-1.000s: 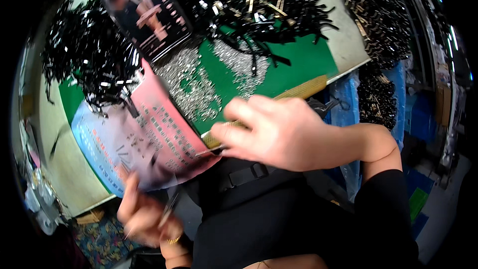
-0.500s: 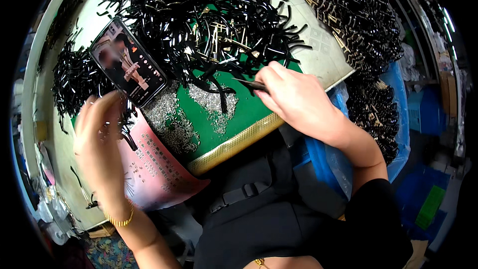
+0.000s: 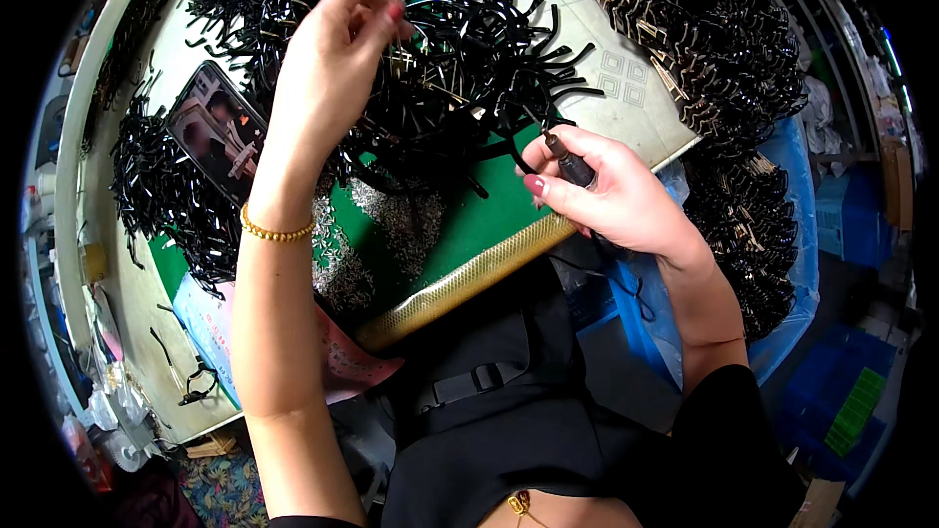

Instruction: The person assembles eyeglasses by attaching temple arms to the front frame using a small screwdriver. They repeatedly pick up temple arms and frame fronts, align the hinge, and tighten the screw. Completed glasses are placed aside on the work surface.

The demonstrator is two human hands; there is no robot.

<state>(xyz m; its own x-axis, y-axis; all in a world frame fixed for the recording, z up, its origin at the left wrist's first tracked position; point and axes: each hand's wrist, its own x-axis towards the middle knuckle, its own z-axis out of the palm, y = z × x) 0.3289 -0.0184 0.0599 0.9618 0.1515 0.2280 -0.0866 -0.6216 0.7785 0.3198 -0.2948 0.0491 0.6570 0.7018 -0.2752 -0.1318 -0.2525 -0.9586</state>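
My left hand [image 3: 342, 54] reaches over a large heap of black eyeglass temples [image 3: 460, 68]. Its fingers are curled and pressed together, and what they hold, if anything, is too small to make out. My right hand [image 3: 611, 181] is closed around a dark screwdriver [image 3: 575, 168] with a narrow tip, over the right side of the green mat [image 3: 489, 220]. A black temple [image 3: 523, 156] lies beside its fingers. Small silver screws [image 3: 337, 264] are spread on the mat, partly in my left arm's shadow. A phone [image 3: 220, 132] playing a video lies left of my forearm.
A gold mesh strip [image 3: 469, 269] edges the mat. A pink printed sheet [image 3: 357, 362] lies partly under my left arm. A black glasses frame [image 3: 201, 386] sits at the table's left. More temples with gold-coloured parts [image 3: 704, 39] are stacked at right, above blue plastic lining [image 3: 797, 235].
My left hand has moved from beside the phone up and right, over the heap of temples. My right hand has shifted slightly right and turned, the screwdriver's tip now pointing away from me.
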